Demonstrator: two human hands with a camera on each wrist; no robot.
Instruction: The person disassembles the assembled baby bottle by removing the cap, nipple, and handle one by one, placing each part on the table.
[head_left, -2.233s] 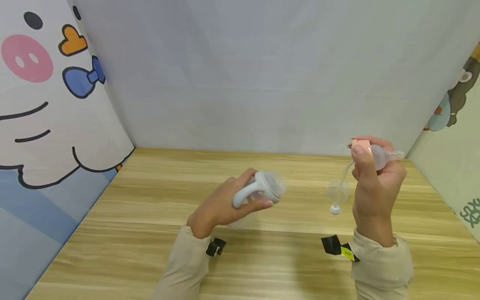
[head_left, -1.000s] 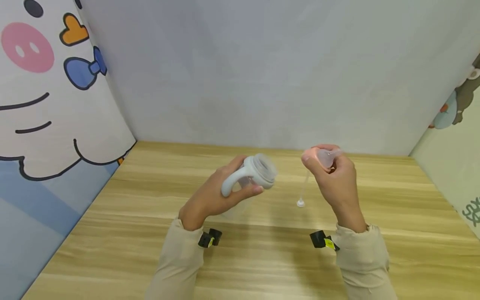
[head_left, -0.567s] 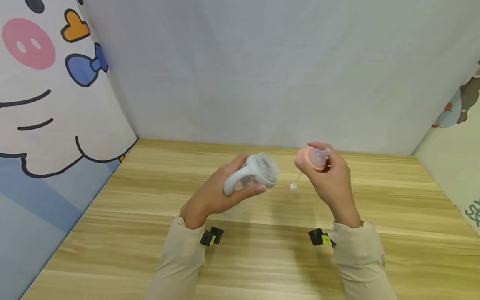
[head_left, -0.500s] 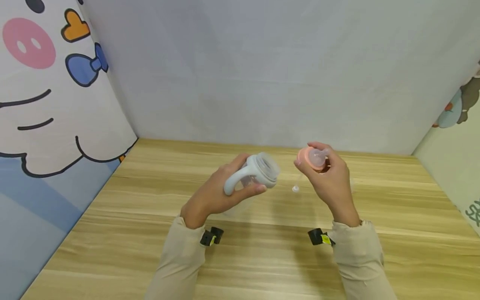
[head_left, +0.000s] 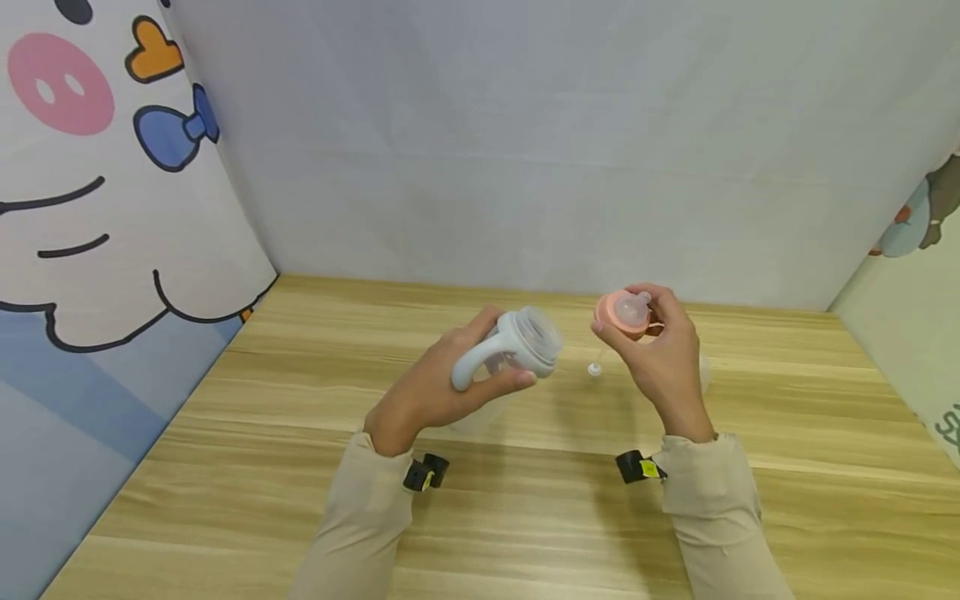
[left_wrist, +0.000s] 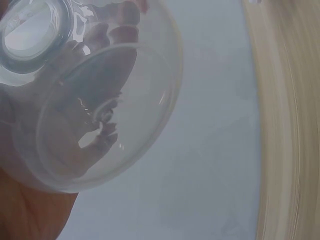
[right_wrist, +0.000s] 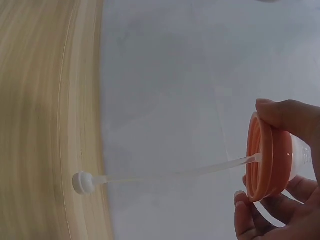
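In the head view my left hand [head_left: 420, 383] grips a clear baby bottle [head_left: 546, 337] with a pale grey-blue collar and handle. Its uncovered mouth is tilted up to the right. The bottle's see-through rounded base [left_wrist: 145, 110] fills much of the left wrist view. Opposite, my right hand [head_left: 666, 367] holds a bottle teat's peach screw ring [head_left: 613, 315] by its rim, the clear teat [head_left: 632, 309] facing up and right. From the ring's underside runs a thin straw [right_wrist: 190, 172] ending in a white weight [right_wrist: 84, 183]. A gap separates ring and bottle.
Behind my right wrist, a translucent rounded object [head_left: 704, 373] stands on the wooden table [head_left: 525, 517], mostly hidden. A pale cloth wall [head_left: 555, 167] rises at the table's back edge, with printed panels on both sides. Black wrist cameras [head_left: 425, 472] sit on both wrists.
My right hand has come left toward the bottle with the peach ring, turning the teat upward; the straw's weight swung along. My left hand has shifted only slightly.
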